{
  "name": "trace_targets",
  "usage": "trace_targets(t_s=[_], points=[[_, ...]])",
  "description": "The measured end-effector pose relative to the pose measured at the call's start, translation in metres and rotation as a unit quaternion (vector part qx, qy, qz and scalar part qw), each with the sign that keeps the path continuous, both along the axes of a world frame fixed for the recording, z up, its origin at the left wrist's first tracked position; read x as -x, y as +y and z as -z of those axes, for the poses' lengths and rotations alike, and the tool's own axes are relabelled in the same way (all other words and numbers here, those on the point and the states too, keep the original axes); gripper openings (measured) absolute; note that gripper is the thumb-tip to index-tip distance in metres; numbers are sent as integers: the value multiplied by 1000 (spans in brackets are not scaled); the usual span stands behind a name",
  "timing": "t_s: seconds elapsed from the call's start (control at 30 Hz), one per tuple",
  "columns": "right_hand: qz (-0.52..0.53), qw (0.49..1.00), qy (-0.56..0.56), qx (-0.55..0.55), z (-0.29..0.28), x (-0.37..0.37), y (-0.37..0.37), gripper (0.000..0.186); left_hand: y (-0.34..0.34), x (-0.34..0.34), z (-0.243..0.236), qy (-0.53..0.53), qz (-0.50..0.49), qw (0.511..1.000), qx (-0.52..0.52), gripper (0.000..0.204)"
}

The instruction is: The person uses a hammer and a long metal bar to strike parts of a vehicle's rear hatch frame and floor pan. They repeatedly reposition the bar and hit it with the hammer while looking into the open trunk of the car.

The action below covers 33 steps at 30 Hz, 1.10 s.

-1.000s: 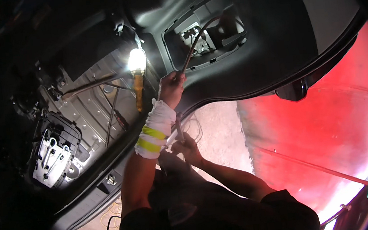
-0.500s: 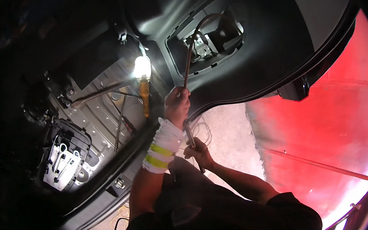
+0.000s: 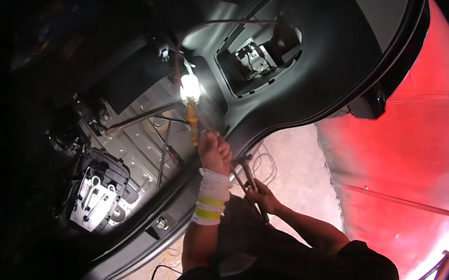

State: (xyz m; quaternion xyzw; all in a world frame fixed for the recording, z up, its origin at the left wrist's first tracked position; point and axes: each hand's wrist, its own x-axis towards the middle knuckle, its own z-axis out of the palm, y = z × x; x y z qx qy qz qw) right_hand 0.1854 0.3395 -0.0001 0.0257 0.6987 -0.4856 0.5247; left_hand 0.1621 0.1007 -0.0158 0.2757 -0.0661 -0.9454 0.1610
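Swung leftward since the earlier frame, the bent rod (image 3: 223, 21) now arcs above and left of the trim opening (image 3: 254, 88), its shaft held below that opening in the closed fingers of the left hand (image 3: 214, 151); whether its tip reaches inside, I cannot tell. Farther below the opening, the right hand (image 3: 263, 195) wraps a hammer (image 3: 246, 162). Seemingly the opening is already uncovered, but how much work is left does not show.

No readable text — none (anywhere).
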Motion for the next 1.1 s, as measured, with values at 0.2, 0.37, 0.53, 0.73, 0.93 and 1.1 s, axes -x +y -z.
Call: trace_targets(t_s=[0.2, 0.37, 0.53, 0.73, 0.93, 1.1], points=[[-78, 991, 105, -3, -11, -14, -3, 29, -4, -40, 9, 33, -58, 998, -22, 26], [-111, 983, 137, -42, -36, -43, -23, 27, -6, -68, -3, -9, -82, 996, -26, 27], [-119, 978, 150, -80, -66, -53, -42, 31, -10, -87, -29, -19, -77, 996, 41, 29], [-180, 928, 326, -18, -44, -48, 8, 17, -49, -85, -57, -30, -123, 987, 97, 35], [-177, 944, 279, -22, -40, -65, 43, 14, -28, -103, -47, 12, -149, 985, 86, 30], [-233, 926, 298, 5, -30, -55, 77, 17, 8, -119, -52, -15, -187, 978, 94, 28]])
